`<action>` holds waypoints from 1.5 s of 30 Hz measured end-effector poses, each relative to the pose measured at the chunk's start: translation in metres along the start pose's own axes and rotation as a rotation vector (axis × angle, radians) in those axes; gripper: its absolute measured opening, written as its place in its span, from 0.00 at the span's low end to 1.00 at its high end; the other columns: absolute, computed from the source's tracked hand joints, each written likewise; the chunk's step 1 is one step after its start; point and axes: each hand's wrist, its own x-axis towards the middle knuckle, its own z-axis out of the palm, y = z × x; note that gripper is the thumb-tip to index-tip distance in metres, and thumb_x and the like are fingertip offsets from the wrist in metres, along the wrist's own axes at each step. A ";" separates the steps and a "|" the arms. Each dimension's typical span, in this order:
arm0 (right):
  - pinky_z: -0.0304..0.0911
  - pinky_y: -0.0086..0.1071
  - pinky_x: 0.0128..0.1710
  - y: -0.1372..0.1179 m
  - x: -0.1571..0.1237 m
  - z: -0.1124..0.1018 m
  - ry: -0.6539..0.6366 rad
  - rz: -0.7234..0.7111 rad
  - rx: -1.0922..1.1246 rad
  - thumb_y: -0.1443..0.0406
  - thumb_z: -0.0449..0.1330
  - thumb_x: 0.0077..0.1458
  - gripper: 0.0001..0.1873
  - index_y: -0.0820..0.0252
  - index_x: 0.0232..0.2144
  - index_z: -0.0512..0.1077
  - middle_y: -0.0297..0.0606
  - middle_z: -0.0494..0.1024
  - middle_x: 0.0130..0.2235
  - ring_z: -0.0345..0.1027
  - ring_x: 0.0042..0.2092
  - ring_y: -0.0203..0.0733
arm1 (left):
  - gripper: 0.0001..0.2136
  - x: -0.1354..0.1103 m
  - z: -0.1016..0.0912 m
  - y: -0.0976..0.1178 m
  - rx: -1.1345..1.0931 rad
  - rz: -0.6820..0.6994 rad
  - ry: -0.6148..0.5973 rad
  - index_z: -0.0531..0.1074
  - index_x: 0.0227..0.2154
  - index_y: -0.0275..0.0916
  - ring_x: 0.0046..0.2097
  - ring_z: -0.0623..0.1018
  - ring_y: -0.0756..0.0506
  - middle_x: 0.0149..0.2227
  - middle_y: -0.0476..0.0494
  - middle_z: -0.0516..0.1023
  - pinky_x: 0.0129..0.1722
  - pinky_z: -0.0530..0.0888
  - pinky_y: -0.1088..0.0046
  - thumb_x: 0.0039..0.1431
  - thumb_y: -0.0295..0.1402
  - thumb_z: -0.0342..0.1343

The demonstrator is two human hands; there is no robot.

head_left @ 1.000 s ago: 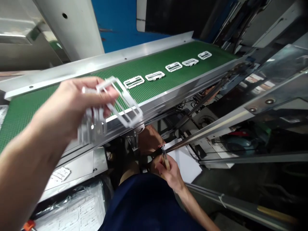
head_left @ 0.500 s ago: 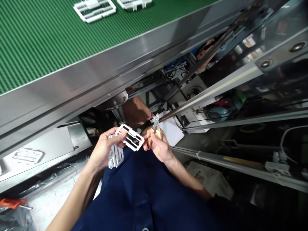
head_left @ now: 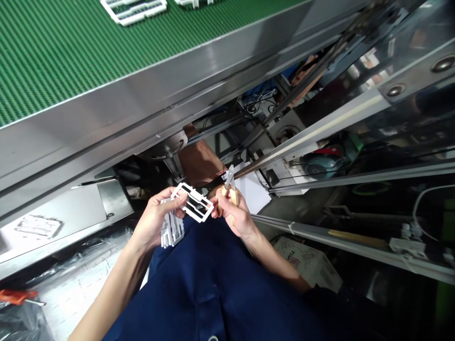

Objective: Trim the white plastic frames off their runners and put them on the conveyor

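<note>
My left hand [head_left: 156, 215] is closed on white plastic frames. One flat slotted frame [head_left: 202, 215] is pinched between thumb and fingers, tilted toward the right. Several more white frames [head_left: 172, 231] hang bunched beneath the same hand. My right hand [head_left: 239, 215] is wrapped round a pair of nippers with yellow handles [head_left: 233, 196]. Their metal jaws point up, away from my body, and stay apart from the frames. The fingertips of my right hand are close to the right end of the pinched frame; whether they touch it I cannot tell.
Ahead runs a green ribbed conveyor belt [head_left: 71, 57] with a metal side rail [head_left: 142, 94]; white frames [head_left: 138, 12] lie on it. Diagonal metal bars [head_left: 320, 121] cross on the right. At lower left are an orange-handled tool [head_left: 16, 297] and clear plastic sheeting [head_left: 26, 322].
The view has shifted slightly, so the belt and its frames sit higher in the picture. Both hands keep nearly the same pose and hold the same things.
</note>
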 end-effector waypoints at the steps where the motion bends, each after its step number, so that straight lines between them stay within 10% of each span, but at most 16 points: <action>1: 0.61 0.27 0.27 -0.001 0.000 0.001 0.007 -0.012 -0.033 0.56 0.61 0.52 0.13 0.61 0.28 0.67 0.34 0.73 0.27 0.66 0.26 0.33 | 0.07 0.000 0.001 0.000 -0.006 -0.004 0.001 0.72 0.27 0.36 0.21 0.63 0.54 0.20 0.51 0.63 0.19 0.61 0.81 0.47 0.31 0.65; 21: 0.63 0.25 0.26 -0.008 0.010 -0.008 0.374 -0.197 -0.151 0.64 0.64 0.48 0.09 0.57 0.30 0.66 0.28 0.68 0.28 0.67 0.29 0.32 | 0.08 0.023 0.006 0.001 -0.496 0.066 -0.005 0.73 0.31 0.36 0.31 0.74 0.50 0.31 0.47 0.74 0.33 0.75 0.76 0.50 0.33 0.63; 34: 0.64 0.24 0.25 -0.001 0.010 -0.012 0.375 -0.169 -0.130 0.63 0.65 0.46 0.10 0.57 0.30 0.66 0.27 0.67 0.26 0.70 0.30 0.34 | 0.03 0.029 -0.006 -0.001 -0.741 0.111 -0.155 0.72 0.32 0.33 0.28 0.73 0.51 0.29 0.45 0.72 0.30 0.75 0.76 0.56 0.27 0.55; 45: 0.62 0.29 0.28 -0.010 0.000 -0.016 0.122 -0.164 -0.460 0.64 0.61 0.52 0.07 0.58 0.29 0.65 0.29 0.67 0.24 0.63 0.26 0.33 | 0.09 0.031 -0.016 0.021 0.009 0.041 -0.176 0.75 0.37 0.30 0.28 0.72 0.50 0.27 0.44 0.72 0.26 0.70 0.79 0.55 0.31 0.59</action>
